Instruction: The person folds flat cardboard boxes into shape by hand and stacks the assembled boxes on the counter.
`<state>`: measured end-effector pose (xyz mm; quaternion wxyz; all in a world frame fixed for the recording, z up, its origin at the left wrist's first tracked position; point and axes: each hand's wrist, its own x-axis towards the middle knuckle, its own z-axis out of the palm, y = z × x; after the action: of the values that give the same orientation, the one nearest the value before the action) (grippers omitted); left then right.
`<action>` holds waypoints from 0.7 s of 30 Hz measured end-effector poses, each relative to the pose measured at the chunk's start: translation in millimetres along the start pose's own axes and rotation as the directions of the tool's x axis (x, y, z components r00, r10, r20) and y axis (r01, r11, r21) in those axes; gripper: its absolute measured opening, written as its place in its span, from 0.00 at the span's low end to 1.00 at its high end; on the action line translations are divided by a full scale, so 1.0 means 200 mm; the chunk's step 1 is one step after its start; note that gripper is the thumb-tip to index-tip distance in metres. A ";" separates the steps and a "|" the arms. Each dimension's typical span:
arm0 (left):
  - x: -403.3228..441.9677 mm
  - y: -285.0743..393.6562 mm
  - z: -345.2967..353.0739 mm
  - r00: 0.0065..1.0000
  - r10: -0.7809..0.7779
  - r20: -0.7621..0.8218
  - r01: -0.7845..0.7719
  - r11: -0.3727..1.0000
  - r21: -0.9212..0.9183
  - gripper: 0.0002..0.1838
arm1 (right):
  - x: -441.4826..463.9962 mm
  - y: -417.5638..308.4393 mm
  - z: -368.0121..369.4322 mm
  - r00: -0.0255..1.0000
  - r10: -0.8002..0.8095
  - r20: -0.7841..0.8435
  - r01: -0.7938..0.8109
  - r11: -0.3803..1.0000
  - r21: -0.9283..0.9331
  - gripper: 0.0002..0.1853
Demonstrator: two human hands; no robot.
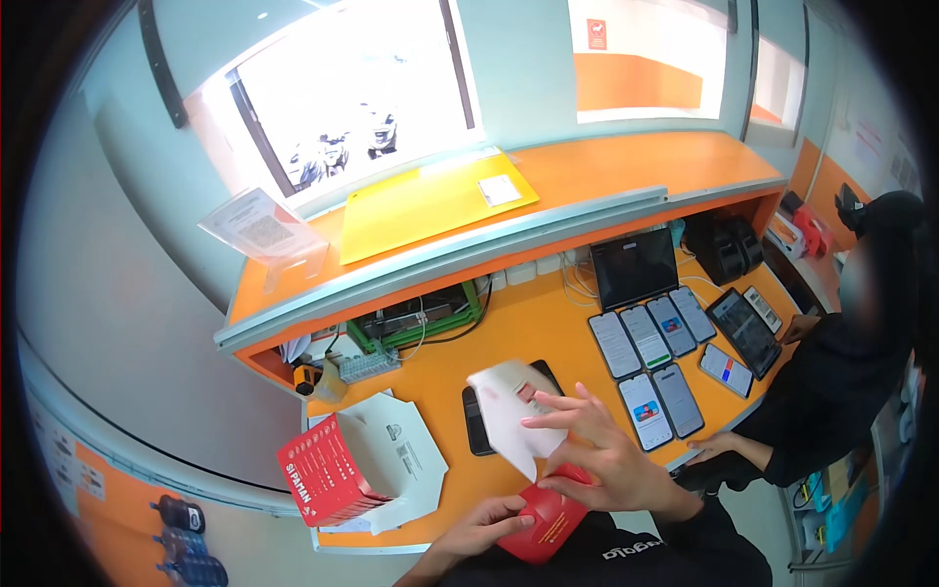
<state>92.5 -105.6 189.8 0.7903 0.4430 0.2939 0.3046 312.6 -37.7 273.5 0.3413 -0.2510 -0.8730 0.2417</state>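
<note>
Low in front of me is a partly folded red-and-white cardboard box (550, 526). Its white flap (504, 396) is raised and slightly blurred. My left hand (481, 525) grips the red side, thumb on top. My right hand (614, 458) holds the box from the other side, its thumb at the red edge and its fingers fanned out by the white flap. Behind the flap, a dark flat device (476, 423) on the desk is partly covered. To the left lies a stack of unfolded red-and-white box blanks (411, 455), beside red printed panels (328, 474).
Several phones (646, 411), a laptop (634, 269) and a tablet (743, 328) stand on the orange desk's right side. A co-worker in dark clothes (831, 382) is at the right. A green crate (430, 318) and tape dispenser (328, 380) sit under the raised counter (626, 161).
</note>
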 end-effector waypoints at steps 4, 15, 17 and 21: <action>-0.01 0.08 0.06 1.000 0.012 0.027 -0.011 0.999 -0.032 0.11 | -0.01 -0.06 0.01 0.988 0.069 -0.138 -0.080 0.994 -0.075 0.11; -0.06 0.01 0.03 0.993 -0.024 -0.114 0.037 0.993 0.109 0.09 | 0.01 -0.05 0.00 0.997 -0.076 0.020 0.076 0.997 0.001 0.10; -0.05 0.05 0.06 0.984 0.004 -0.176 0.012 0.996 0.091 0.10 | 0.00 -0.05 0.01 0.996 -0.083 0.029 0.082 0.996 0.031 0.09; -0.06 0.03 0.02 0.993 0.032 -0.118 -0.009 0.982 0.191 0.15 | 0.01 -0.05 0.00 0.995 -0.044 0.087 0.045 0.999 -0.007 0.09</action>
<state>85.4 -113.4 199.5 0.7220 0.5004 0.3642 0.3093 309.2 -44.3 279.8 0.3072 -0.2222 -0.8934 0.2410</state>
